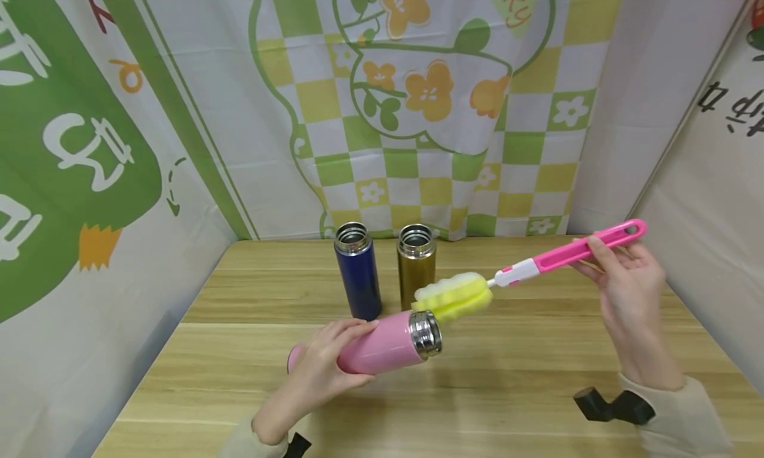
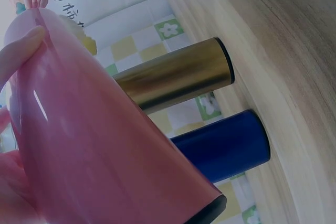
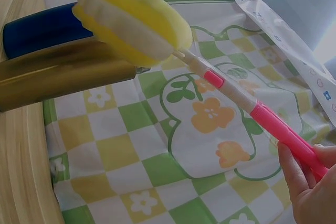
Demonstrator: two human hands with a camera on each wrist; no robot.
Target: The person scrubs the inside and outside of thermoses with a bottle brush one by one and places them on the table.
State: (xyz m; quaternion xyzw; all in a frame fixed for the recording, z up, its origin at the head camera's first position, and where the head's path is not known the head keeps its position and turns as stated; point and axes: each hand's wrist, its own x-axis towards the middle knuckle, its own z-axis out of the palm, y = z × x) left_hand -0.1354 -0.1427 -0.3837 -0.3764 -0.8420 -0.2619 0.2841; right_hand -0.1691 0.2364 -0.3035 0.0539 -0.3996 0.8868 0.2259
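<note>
My left hand (image 1: 325, 358) grips a pink thermos bottle (image 1: 382, 344) round its body, tilted with its bare steel mouth toward the right. In the left wrist view the pink bottle (image 2: 100, 129) fills much of the picture, and its mouth is hidden. My right hand (image 1: 629, 282) pinches the pink handle of a bottle brush (image 1: 573, 252) near its end. The yellow and white sponge head (image 1: 453, 295) lies just above the bottle's mouth, outside it. The right wrist view shows the sponge head (image 3: 134, 22) and the fingers on the handle (image 3: 286, 132).
Behind the pink bottle, a blue bottle (image 1: 359, 272) and a gold bottle (image 1: 412, 269) stand upright and lidless on the wooden table (image 1: 513, 392). A patterned cloth (image 1: 418, 113) hangs at the table's back edge, with printed sheets at both sides.
</note>
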